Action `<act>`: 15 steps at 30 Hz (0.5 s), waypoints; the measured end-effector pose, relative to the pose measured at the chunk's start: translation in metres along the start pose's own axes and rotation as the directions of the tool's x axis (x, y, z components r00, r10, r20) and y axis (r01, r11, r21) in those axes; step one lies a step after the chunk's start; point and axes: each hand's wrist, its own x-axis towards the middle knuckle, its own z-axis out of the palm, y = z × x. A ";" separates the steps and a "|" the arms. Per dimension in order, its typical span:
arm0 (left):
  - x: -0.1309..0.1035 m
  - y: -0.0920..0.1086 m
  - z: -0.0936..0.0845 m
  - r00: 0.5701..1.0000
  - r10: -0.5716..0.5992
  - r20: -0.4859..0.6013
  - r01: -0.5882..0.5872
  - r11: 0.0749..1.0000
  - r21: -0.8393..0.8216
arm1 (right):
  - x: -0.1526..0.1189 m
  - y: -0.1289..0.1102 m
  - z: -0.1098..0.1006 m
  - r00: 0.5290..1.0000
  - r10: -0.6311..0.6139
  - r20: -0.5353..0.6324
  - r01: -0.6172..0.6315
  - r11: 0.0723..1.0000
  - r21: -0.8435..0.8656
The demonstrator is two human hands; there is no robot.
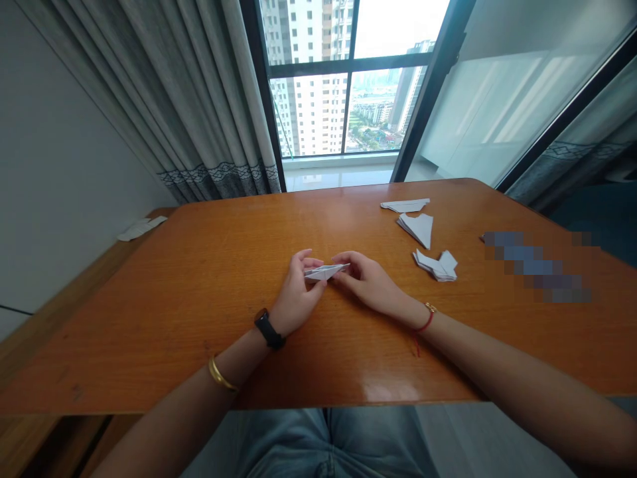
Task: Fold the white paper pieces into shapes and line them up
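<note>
A small piece of folded white paper (pixel 324 272) is held between my two hands over the middle of the table. My left hand (pixel 300 292) grips its left end, thumb in front and fingers behind. At its right end, my right hand (pixel 365 280) pinches the pointed tip between thumb and fingers. To the right lie three more folded papers: a long flat one (pixel 405 206) farthest back, a fan-shaped one (pixel 418 229) in front of it, and a notched one (pixel 438 265) nearest to my right hand.
The wooden table (pixel 149 318) spreads out around my hands. A blurred-out item (pixel 537 265) lies on its right side. Crumpled white paper (pixel 142 228) rests on a ledge at the far left. Curtains (pixel 199 99) and a window (pixel 348 86) stand beyond the back edge.
</note>
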 end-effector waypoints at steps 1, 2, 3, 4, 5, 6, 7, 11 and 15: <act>0.001 0.000 0.001 1.000 -0.003 0.004 0.003 1.000 0.002 | 0.001 0.000 0.000 1.000 -0.003 0.007 0.003 1.000 0.010; 0.001 0.000 0.001 1.000 -0.006 0.001 0.006 1.000 0.004 | 0.002 0.000 0.000 1.000 -0.003 0.019 0.003 0.999 0.038; 0.002 -0.001 0.001 1.000 -0.009 -0.015 0.009 1.000 0.000 | 0.002 0.000 0.000 0.999 0.003 0.035 -0.006 0.996 0.084; 0.003 -0.002 0.001 0.999 -0.011 -0.038 0.011 1.000 -0.010 | 0.003 0.000 0.000 0.999 0.016 0.051 -0.023 0.990 0.139; 0.003 -0.004 0.001 0.998 -0.016 -0.061 0.014 1.000 -0.024 | 0.003 0.000 0.000 0.997 0.032 0.065 -0.044 0.980 0.195; 0.004 -0.006 0.001 0.997 -0.024 -0.075 0.021 0.999 -0.039 | 0.003 0.000 0.000 0.996 0.044 0.074 -0.060 0.970 0.235; 0.005 -0.008 0.001 0.997 -0.036 -0.076 0.031 0.998 -0.055 | 0.002 -0.001 0.000 0.996 0.050 0.077 -0.067 0.967 0.246; 0.005 -0.014 0.000 0.998 -0.057 -0.009 0.057 0.997 -0.055 | -0.002 -0.005 0.001 0.993 0.050 0.111 -0.051 0.999 0.015; 0.001 -0.011 0.000 0.999 0.000 0.055 -0.001 1.000 0.022 | -0.003 -0.009 0.002 0.997 0.032 0.068 -0.020 0.986 -0.165</act>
